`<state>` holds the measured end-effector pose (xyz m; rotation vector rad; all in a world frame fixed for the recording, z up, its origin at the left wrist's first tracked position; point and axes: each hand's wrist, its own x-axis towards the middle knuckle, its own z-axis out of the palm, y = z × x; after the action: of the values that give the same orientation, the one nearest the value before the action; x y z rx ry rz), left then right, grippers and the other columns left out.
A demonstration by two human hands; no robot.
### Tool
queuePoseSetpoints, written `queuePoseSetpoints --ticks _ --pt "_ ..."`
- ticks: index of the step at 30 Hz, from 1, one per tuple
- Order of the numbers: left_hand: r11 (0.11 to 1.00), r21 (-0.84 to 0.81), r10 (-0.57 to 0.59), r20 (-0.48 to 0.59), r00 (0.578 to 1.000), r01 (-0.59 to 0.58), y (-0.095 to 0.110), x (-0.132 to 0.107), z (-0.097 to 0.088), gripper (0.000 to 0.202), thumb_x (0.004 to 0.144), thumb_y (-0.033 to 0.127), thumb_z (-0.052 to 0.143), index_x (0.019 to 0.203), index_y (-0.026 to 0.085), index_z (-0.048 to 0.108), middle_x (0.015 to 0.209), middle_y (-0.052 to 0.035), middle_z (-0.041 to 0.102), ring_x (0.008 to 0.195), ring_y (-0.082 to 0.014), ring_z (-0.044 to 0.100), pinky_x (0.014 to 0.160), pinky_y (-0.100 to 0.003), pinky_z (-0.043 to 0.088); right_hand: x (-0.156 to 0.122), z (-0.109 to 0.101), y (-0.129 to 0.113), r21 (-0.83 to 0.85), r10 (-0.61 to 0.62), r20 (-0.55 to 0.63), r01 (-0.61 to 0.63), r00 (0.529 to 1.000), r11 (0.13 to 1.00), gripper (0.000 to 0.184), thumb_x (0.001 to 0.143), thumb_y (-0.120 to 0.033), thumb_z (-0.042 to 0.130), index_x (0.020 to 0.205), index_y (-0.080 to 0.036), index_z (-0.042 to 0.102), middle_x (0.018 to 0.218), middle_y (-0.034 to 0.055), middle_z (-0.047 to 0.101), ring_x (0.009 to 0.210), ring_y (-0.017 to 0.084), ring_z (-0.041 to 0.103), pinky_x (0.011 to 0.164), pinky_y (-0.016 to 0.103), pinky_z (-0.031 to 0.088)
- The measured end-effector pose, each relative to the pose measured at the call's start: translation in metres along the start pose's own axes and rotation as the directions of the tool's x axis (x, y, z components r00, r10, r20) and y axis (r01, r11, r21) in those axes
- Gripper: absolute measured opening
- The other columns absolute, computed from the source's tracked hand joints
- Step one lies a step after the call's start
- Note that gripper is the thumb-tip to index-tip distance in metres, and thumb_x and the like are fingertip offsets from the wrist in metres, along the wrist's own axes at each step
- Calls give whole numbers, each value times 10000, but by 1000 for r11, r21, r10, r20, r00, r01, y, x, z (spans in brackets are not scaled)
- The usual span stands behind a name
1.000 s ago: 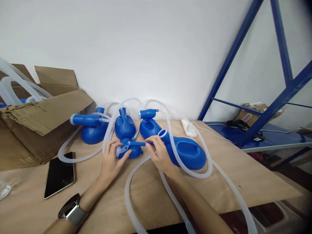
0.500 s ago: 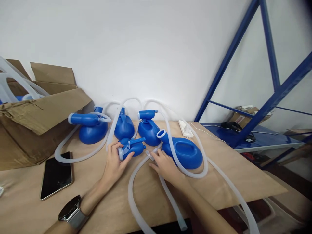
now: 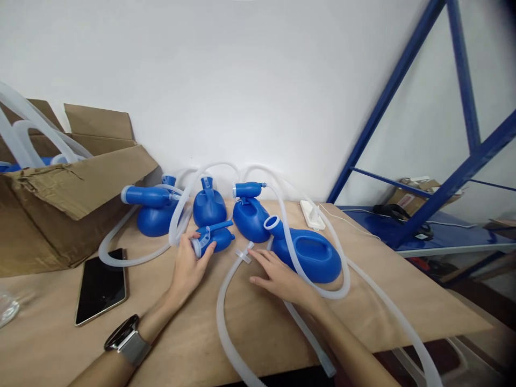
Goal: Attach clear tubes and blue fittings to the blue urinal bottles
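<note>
My left hand (image 3: 190, 264) is closed around a small blue plastic funnel piece (image 3: 217, 236) with a white rim and a strap, its narrow tip pointing right. My right hand (image 3: 282, 275) lies with fingers stretched out, the fingertips close to a clear hose connector (image 3: 244, 255); whether they touch it I cannot tell. From that connector a translucent hose (image 3: 224, 322) curves down off the table's front. Right of the hand rests a blue urinal bottle (image 3: 310, 252) with its mouth uncovered. Three more stand behind: a left bottle (image 3: 153, 219), a middle bottle (image 3: 209, 207) and another bottle (image 3: 250, 217).
An open cardboard box (image 3: 76, 215) holding hoses and blue parts stands on the left. Before it lies a black tablet or phone (image 3: 101, 287). A white power strip (image 3: 312, 215) sits by the wall, beside a blue metal rack (image 3: 387, 102). Loose hoses loop across the table.
My right hand's fingers have come away from the connector and straightened. The connector and its hose now lie apart from the hand. My left hand still holds the funnel piece; the view has shifted slightly.
</note>
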<state>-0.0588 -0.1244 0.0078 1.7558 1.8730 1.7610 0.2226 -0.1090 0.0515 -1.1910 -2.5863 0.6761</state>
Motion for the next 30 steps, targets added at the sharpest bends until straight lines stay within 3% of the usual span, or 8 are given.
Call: queuePoseSetpoints --ticks 3,5,10,13,18,21,24,30 --pt "996 -25 -80 -8 997 80 3 0 -1 478 857 609 659 1095 231 486 1125 -98 624 1025 -315 654 901 -504 539 -30 -2 1 -69 85 6 -85 996 994 657 996 -403 618 1607 -332 389 1641 111 384 1527 327 350 1214 498 357" --pt "995 -51 -84 -15 996 83 5 -1 -1 471 854 602 663 1089 234 485 1137 -96 623 1045 -311 650 922 -502 531 -47 -2 3 -109 137 14 -134 991 985 655 986 -390 631 1600 -354 406 1578 127 461 1440 349 468 1155 504 414" --pt "991 -114 -74 -1 997 74 7 -5 1 437 858 548 682 1084 240 472 1140 -89 617 1111 -308 637 984 -502 508 -57 -4 12 71 124 63 -129 990 989 477 934 -304 657 1410 -313 629 998 53 709 923 261 675 826 363 525" --pt "989 -134 -61 -13 998 58 8 -7 2 440 847 542 698 1076 243 470 1133 -82 615 1115 -302 636 996 -496 504 -39 -6 10 434 90 64 -109 994 894 316 861 -213 662 1171 -273 689 694 -51 579 626 153 554 586 249 440" --pt "980 -191 -70 -72 995 55 10 -7 1 440 855 550 700 1074 255 459 1124 -64 600 1082 -273 641 984 -460 508 1 -24 -16 871 170 -41 -48 985 490 244 838 -356 719 990 -245 564 626 -90 524 499 102 479 465 201 389" --pt "973 -209 -123 -120 985 96 9 -7 -1 435 872 556 691 1090 261 458 1142 -62 591 1080 -263 631 955 -430 515 30 -36 -32 926 198 -169 86 966 367 328 828 -438 754 1008 -245 558 702 -62 593 596 113 571 519 198 467" --pt "963 -230 -183 -180 967 139 6 -8 -4 380 922 551 636 1111 271 463 1137 -54 575 1044 -242 612 925 -400 518 67 -40 -38 897 214 -300 199 930 394 403 757 -415 822 1012 -254 555 806 -42 652 680 125 619 529 194 501" --pt "950 -266 -232 -243 942 165 2 -5 -9 317 954 522 607 1113 275 489 1124 -34 558 998 -208 585 923 -365 517 133 -42 -31 865 415 -502 451 759 222 515 691 -391 872 1031 -258 509 829 -55 659 737 121 652 583 191 545"
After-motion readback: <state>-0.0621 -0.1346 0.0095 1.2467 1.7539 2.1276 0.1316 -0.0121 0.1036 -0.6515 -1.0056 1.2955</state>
